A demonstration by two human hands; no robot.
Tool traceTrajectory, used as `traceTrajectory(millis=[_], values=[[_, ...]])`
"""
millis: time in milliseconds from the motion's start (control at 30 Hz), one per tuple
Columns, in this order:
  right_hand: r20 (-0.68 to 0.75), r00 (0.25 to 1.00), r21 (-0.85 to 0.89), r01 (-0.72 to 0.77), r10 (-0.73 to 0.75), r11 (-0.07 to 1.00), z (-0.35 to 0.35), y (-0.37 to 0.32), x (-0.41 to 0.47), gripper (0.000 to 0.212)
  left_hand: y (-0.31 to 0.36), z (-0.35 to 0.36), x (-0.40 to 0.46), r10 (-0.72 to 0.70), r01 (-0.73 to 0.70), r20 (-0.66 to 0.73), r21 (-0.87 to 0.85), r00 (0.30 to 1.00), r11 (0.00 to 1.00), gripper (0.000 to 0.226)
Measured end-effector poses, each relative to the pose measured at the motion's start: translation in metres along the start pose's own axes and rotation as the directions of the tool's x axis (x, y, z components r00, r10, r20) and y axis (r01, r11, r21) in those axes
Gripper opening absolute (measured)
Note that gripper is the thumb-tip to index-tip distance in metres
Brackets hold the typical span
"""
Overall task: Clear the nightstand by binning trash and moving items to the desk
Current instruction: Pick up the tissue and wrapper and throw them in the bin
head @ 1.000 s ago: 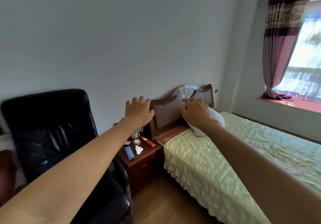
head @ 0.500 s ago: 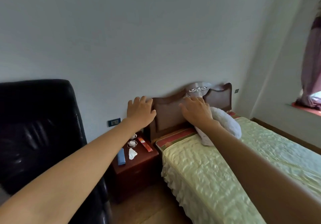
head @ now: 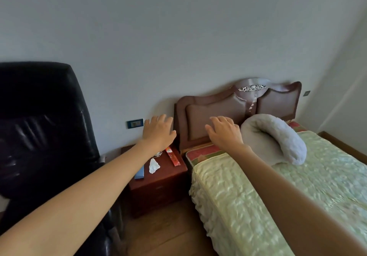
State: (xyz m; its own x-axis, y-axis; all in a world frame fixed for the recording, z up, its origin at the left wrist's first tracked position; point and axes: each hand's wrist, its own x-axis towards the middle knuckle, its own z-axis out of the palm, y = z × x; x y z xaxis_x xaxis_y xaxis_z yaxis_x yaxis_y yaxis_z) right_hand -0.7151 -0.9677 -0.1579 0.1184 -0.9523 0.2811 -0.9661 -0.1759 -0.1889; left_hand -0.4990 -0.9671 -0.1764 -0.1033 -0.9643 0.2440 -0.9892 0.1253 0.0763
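Both hands empty, fingers spread loose: left hand (head: 158, 134) hangs over the nightstand (head: 158, 184), right hand (head: 224, 133) out over the bed's head end. Below the left wrist sit a crumpled tissue (head: 154, 166), blue box (head: 139, 173) and red packet (head: 173, 157).

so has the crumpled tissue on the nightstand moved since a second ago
No. The tissue lies between the blue item and red packet on the nightstand as before; only the camera shifted.
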Motion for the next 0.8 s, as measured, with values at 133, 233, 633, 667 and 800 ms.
traceTrajectory(millis=[133,233,633,667,800], values=[[0.047,0.999,0.010,0.020,-0.021,1.000,0.034,0.015,0.060,0.043,-0.012,0.033,0.052,-0.025,0.025,0.010,0.001,1.000,1.000,0.048],[0.071,0.997,0.035,0.026,-0.028,0.999,0.061,0.023,0.093,0.040,-0.021,0.058,0.082,-0.043,0.043,0.040,0.002,0.998,0.999,0.048],[0.248,0.958,0.108,0.119,-0.143,0.987,0.161,0.041,0.205,0.041,-0.055,0.155,0.143,-0.236,0.241,0.149,-0.017,0.960,0.970,0.044],[0.258,0.952,0.116,0.136,-0.163,0.984,0.170,0.044,0.218,0.041,-0.058,0.165,0.150,-0.261,0.265,0.150,-0.011,0.954,0.964,0.045],[0.282,0.930,0.153,0.200,-0.236,0.968,0.198,0.056,0.258,0.043,-0.065,0.190,0.176,-0.353,0.358,0.176,0.003,0.919,0.934,0.046]])
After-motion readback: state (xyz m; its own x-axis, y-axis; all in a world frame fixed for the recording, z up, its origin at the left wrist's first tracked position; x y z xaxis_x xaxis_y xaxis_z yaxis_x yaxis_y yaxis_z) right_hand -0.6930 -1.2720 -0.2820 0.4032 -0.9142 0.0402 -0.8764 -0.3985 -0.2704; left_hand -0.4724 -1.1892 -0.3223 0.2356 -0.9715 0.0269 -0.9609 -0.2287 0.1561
